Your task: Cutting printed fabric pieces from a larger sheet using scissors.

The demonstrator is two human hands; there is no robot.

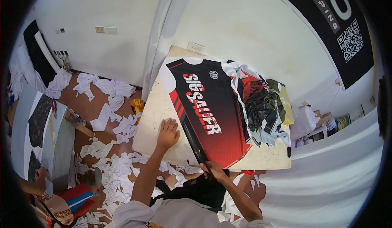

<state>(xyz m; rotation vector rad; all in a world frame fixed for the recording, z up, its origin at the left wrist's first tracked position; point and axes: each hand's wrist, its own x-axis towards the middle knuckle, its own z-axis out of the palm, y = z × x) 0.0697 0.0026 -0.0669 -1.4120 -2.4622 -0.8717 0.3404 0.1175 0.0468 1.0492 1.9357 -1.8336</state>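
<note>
A black and red printed jersey panel [204,105] with white-edged armholes lies flat on the pale table [151,134]. My left hand [168,133] rests palm down on the bare tabletop, fingers spread, just left of the panel. By the table's front edge, my right hand [215,171] is closed around a narrow black thing [207,169] at the panel's lower left corner. It looks like a tool handle, but my fingers partly hide its shape. A dark strip [191,136] runs along the panel's left side toward that hand.
A heap of crumpled printed fabric [259,101] lies on the table's right side. White fabric scraps [118,175] cover the floor at left. Another table [61,126] stands at far left, with another person's arm [36,183] beside it. A white curtain [335,167] hangs at right.
</note>
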